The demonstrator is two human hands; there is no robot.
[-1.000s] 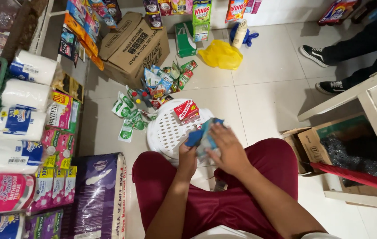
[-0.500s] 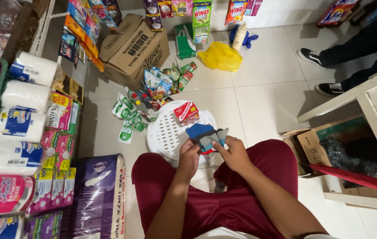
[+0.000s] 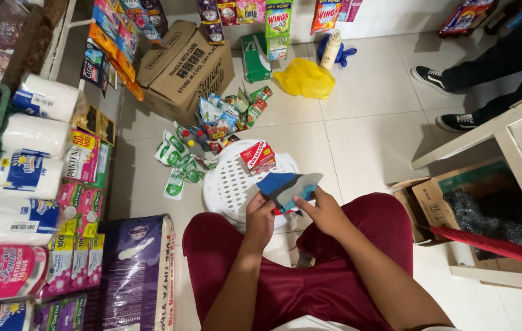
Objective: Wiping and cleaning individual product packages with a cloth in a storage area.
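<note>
Head view: the person sits on the floor [image 3: 365,141] in dark red trousers, both hands raised over the lap. The left hand [image 3: 260,216] and the right hand [image 3: 324,211] together hold a small stack of blue and grey packets [image 3: 288,186]. The left fingers are clenched on the lower edge of the stack, where a bit of red shows; the right fingers pinch its right side. The packets hang just above the near rim of a round white basket [image 3: 230,187], which lies upside down on the tiles in front of the knees.

A red box [image 3: 257,157] rests on the basket's far side. Beyond it, green and white sachets [image 3: 175,160] lie scattered on the floor, with more small packs [image 3: 227,116] nearer a cardboard box [image 3: 181,67]. A yellow bag [image 3: 304,79] lies further back, beside a green carton [image 3: 253,58].

On the left, shelves hold tissue rolls [image 3: 28,135], and a purple sack [image 3: 135,270] leans by the left knee. On the right stands an open carton [image 3: 463,196] with dark stuff inside, crossed by a red rod [image 3: 487,244]. Another person's dark shoes [image 3: 442,98] stand well apart at the upper right.
</note>
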